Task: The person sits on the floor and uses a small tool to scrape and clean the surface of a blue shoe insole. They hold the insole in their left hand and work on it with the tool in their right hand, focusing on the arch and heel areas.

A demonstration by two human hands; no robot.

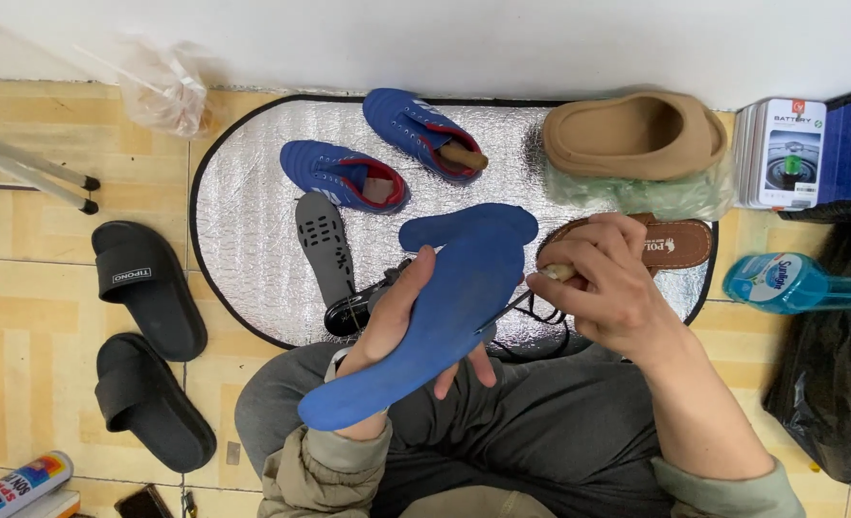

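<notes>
One blue insole [435,317] lies across our lap in the head view, its long axis running from near left to far right. Our left hand [396,321] cradles it from beneath, fingers [464,369] curled around its edge. Our right hand [598,278], just right of its toe, pinches a small pale object [558,272], wrist bent inward.

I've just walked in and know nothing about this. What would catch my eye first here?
The big blue insole at centre, held by the left hand while the right hand pinches something small at its edge. Behind, two blue shoes lie on a shiny silver mat; black slides sit at left.
</notes>
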